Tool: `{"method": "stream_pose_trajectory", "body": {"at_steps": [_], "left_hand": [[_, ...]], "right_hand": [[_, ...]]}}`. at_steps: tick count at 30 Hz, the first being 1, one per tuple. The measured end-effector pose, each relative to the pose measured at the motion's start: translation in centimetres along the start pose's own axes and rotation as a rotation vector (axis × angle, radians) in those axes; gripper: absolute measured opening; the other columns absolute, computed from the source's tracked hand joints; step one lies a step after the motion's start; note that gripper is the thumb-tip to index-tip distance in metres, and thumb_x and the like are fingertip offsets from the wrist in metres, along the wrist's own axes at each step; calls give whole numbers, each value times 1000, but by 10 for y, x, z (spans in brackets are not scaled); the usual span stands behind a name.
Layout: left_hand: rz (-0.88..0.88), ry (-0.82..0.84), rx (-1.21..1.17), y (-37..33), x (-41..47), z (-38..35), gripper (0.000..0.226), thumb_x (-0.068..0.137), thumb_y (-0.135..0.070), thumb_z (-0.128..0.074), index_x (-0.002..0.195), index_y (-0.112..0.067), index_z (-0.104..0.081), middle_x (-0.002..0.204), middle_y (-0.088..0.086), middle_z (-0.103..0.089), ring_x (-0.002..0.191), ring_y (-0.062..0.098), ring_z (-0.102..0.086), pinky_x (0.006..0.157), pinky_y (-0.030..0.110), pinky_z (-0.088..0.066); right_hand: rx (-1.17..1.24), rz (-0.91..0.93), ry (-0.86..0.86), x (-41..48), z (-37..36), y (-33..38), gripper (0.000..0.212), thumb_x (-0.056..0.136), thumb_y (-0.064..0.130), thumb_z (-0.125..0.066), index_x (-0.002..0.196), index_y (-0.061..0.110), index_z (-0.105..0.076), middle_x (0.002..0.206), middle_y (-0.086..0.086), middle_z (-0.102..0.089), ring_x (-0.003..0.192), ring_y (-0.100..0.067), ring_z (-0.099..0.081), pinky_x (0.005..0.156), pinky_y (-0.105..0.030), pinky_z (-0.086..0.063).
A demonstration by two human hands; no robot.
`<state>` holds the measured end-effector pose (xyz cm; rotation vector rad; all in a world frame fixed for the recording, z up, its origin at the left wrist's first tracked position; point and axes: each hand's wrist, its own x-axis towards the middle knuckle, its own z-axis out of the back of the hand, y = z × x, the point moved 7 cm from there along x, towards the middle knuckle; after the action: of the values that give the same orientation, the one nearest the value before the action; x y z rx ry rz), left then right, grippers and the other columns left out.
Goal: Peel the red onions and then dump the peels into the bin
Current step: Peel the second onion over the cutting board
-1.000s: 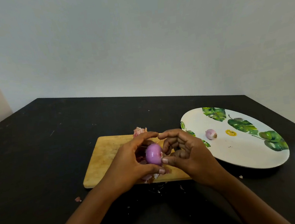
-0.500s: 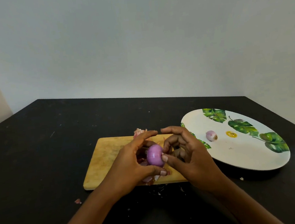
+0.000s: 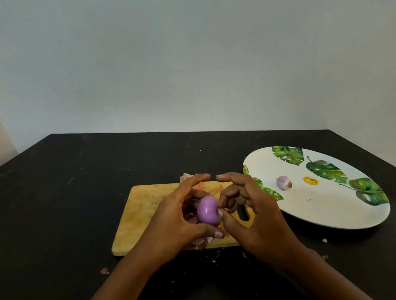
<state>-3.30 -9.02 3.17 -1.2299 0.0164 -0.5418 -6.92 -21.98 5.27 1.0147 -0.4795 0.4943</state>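
**HELD ONION: END TRIM IN PROGRESS**

The glossy purple peeled onion (image 3: 208,211) is held just above the near right part of the rectangular wooden cutting board (image 3: 144,209), which lies near the middle of the black table (image 3: 54,210). The left hand (image 3: 174,219) is curled round the onion, with the thumb on the near side and the fingers behind. The right hand (image 3: 253,216) is applied to the onion's right end, where the thumb and a bent finger are pressed together in a pinch. Whether a skin remnant is caught between them cannot be told.

Since one second ago the onion has been turned. A dimpled end is now presented to the right hand, where a rounder face was shown before. The two index fingertips, formerly touching above the onion, are now parted by a narrow gap. The board's handle slot, previously covered, is now exposed behind the right fingers.

Skinning of this onion is judged almost complete, with only the end left to be cleaned. Pale pink papery peels (image 3: 186,176) are gathered at the board's far edge and under the hands at its near edge. One fragment (image 3: 104,271) lies on the table beyond the near left corner. A small peeled onion (image 3: 283,182) is unmoved on the white leaf-printed plate (image 3: 317,211) near the table's right edge. No bin is in view, so dumping is not yet started.
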Motion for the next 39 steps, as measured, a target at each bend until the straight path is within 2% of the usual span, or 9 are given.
{"method": "stream_pose_trajectory", "body": {"at_steps": [4,7,11,14,18,22,27,35,39], "left_hand": [[7,14,-45,0,0,2,89,51,-4,-87,120,-43,-47,105,-5,-63,98,8,-64,79,23,-54],[-3,18,-54,0,1,4,94,46,-6,-89,124,-40,-48,104,-4,-65,99,11,-65,81,24,-54],[7,13,-78,0,1,6,94,39,-20,-87,121,-43,-47,104,-7,-65,99,6,-64,77,19,-53],[8,11,-69,1,2,7,92,46,-9,-88,120,-45,-46,103,-16,-65,99,3,-64,78,17,-52],[2,33,-57,-2,1,6,94,49,-5,-88,124,-42,-43,107,-25,-61,100,3,-63,82,20,-53],[4,19,-47,0,1,7,93,50,-7,-88,122,-44,-43,107,-27,-61,101,2,-62,83,20,-53],[5,-52,-46,1,2,11,87,50,-14,-87,121,-43,-45,105,-23,-63,101,2,-62,79,15,-51],[19,-93,-120,-5,1,13,85,41,-29,-81,117,-42,-46,108,-7,-64,97,1,-64,74,14,-51],[22,-114,-123,-2,2,14,87,40,-31,-81,119,-43,-46,113,-4,-63,99,4,-64,76,16,-52]], "right_hand": [[25,-17,-26,1,3,-1,45,80,21,-72,119,29,-50,98,18,-62,90,-7,-64,75,-11,-49],[69,-40,-18,2,3,0,43,82,24,-71,118,32,-48,98,18,-63,93,-7,-64,75,-12,-50],[127,-105,14,1,3,-4,46,81,20,-71,117,34,-47,95,14,-64,93,-7,-64,75,-14,-51],[142,-142,60,2,1,-9,49,82,17,-71,120,33,-45,91,11,-65,92,-11,-65,77,-16,-51],[121,-166,130,2,-1,-12,48,82,21,-69,124,25,-45,95,16,-63,88,-8,-63,77,-16,-48],[36,-178,182,1,-3,-14,33,86,12,-67,115,14,-51,107,35,-53,95,-5,-61,80,-13,-46],[-61,-185,131,-2,-9,-7,46,90,5,-61,110,40,-38,94,19,-55,100,9,-53,80,-3,-42],[-79,-160,-39,4,6,-8,56,83,-1,-68,107,42,-41,88,13,-59,94,0,-60,80,-9,-49],[73,-187,-54,3,5,-7,60,79,-3,-72,113,37,-45,93,10,-63,87,-4,-66,75,-14,-53]]}}
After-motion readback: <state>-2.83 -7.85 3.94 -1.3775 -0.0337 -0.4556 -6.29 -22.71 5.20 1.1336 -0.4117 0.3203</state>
